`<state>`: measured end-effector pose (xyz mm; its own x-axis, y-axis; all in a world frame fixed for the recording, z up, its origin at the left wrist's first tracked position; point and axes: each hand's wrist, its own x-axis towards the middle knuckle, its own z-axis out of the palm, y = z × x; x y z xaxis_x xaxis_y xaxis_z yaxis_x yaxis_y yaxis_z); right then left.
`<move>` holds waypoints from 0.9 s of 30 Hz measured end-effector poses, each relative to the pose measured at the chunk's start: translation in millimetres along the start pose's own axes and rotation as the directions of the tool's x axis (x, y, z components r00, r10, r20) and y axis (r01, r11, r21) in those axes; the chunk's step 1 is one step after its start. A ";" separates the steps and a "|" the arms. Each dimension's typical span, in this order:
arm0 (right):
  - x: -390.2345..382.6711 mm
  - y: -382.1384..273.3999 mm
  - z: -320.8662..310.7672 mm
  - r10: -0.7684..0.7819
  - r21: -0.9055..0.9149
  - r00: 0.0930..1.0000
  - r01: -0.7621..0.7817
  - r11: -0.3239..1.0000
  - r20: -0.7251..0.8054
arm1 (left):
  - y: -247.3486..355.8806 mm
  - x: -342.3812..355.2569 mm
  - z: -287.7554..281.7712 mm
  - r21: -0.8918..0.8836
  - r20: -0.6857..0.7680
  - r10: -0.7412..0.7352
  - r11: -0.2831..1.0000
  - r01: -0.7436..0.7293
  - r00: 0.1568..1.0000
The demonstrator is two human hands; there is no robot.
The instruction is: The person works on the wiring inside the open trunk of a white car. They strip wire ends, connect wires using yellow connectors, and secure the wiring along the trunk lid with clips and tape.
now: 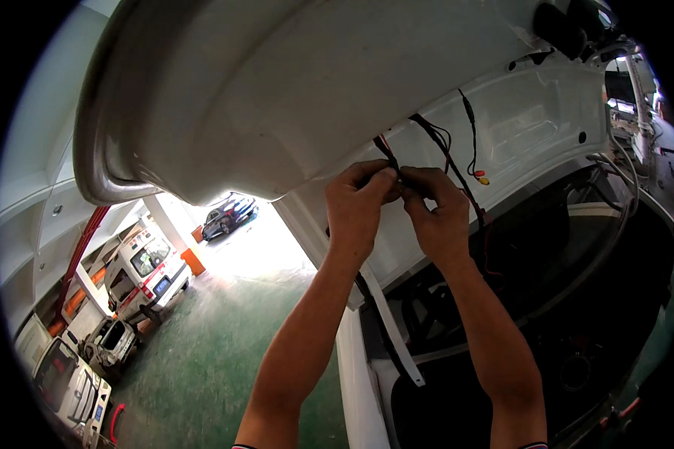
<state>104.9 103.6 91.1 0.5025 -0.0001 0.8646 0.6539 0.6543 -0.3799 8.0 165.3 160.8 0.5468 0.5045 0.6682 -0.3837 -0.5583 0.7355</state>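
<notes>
Both hands are raised and meet under the lower edge of a large white vehicle panel (225, 97). My left hand (356, 206) pinches a dark wire bundle (384, 148) with some red wires, which comes down from that edge. My right hand (440, 209) closes on the same bundle, its fingertips almost touching the left ones. The wire ends between the fingers are hidden. Just right of them hangs a black cable harness (429, 129) with a thin loop. Farther right dangles a thin black cable (469, 112) ending in red and yellow plugs (482, 177).
Behind the hands is a white inner body panel (524, 105). Below right lies a dark vehicle interior (577, 322); a pale strip (397, 337) slants beneath my hands. Left, over a green floor (202, 359), stand a white van (148, 269), a white vehicle (71, 385) and a dark car (227, 218).
</notes>
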 end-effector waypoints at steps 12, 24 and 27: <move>3.2 -4.0 9.9 0.058 0.034 0.997 -0.056 0.998 -0.047 | 11.6 1.3 7.7 0.247 -0.108 0.052 0.969 -0.024 0.993; 10.4 -2.8 10.5 0.176 0.089 0.984 -0.173 0.981 -0.027 | 10.7 0.3 1.8 0.148 -0.033 0.015 0.989 -0.009 0.999; 11.6 -4.7 9.5 -0.001 -0.075 0.998 -0.004 0.997 -0.067 | 14.7 -1.1 6.2 0.204 -0.052 0.014 0.979 -0.003 0.999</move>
<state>102.3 107.7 106.0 0.5382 -0.0517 0.8412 0.6926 0.5958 -0.4065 6.5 152.4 170.2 0.5020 0.5299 0.6835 -0.2258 -0.6826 0.6950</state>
